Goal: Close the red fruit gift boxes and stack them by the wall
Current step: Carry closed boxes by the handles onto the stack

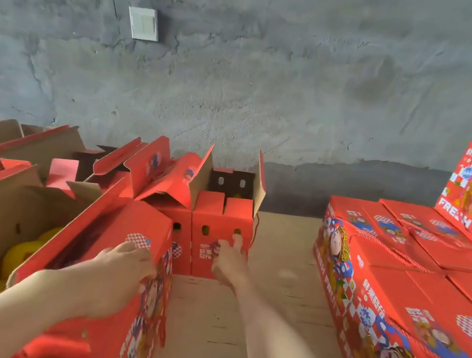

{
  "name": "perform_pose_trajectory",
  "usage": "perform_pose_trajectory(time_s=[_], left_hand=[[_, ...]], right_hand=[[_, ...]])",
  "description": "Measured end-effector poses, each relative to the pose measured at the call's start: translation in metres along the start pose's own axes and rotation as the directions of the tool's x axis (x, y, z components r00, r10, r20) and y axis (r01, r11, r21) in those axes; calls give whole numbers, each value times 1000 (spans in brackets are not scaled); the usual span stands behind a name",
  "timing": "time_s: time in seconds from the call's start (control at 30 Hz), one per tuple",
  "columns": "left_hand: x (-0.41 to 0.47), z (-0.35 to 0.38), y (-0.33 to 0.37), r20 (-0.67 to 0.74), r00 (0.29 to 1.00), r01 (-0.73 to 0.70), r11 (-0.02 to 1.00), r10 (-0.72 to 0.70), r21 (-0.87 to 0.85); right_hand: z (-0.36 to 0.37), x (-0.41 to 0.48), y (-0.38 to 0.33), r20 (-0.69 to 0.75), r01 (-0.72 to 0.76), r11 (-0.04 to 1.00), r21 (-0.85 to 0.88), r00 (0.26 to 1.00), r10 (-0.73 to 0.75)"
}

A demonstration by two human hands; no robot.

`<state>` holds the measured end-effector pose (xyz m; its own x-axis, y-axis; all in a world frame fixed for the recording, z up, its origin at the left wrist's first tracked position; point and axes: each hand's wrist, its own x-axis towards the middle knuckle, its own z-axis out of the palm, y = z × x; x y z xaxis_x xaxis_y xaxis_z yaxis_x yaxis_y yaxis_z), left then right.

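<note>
At lower left, the left hand (121,272) lies on the top of the nearest red cardboard gift box (147,221), fingers curled over its right edge. The right hand (227,261), blurred, reaches along the pale wooden board (208,326) with fingers stretched at the front of an open-flapped red box (211,215) in the centre. Yellow fruit (17,257) shows at the left. Closed red boxes (394,292) are stacked at the right, near the grey concrete wall (271,92).
</note>
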<state>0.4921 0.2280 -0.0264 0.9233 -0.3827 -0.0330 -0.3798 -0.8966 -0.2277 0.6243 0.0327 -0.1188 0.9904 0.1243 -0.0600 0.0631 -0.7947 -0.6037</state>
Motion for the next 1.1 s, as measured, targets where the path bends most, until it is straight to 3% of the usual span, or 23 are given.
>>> perform_pose_trajectory(time_s=[0.27,0.53,0.67,0.83,0.9,1.0,1.1], left_hand=[[1,20,-12,60,998,-26,999,28,-30],[-14,-21,31,202,977,67,997,-74,44],[-35,-48,75,120,985,130,991,-125,-39],[-81,-56,114,23,997,74,996,-75,59],[-103,-54,128,-57,997,55,998,-56,-31],[-137,-53,151,-167,971,125,960,-170,-249],[-163,-55,185,-142,946,218,894,-293,-390]], right_hand=[[-11,17,-2,63,-27,998,54,998,24],[-8,-90,11,14,14,1000,20,1000,-14],[-23,-168,29,10,67,997,-37,998,-67],[-38,-278,59,32,126,992,17,991,-126],[-44,-315,71,47,154,988,33,987,-155],[-58,-364,88,112,197,979,58,973,-202],[-80,-411,105,245,184,979,84,949,-200]])
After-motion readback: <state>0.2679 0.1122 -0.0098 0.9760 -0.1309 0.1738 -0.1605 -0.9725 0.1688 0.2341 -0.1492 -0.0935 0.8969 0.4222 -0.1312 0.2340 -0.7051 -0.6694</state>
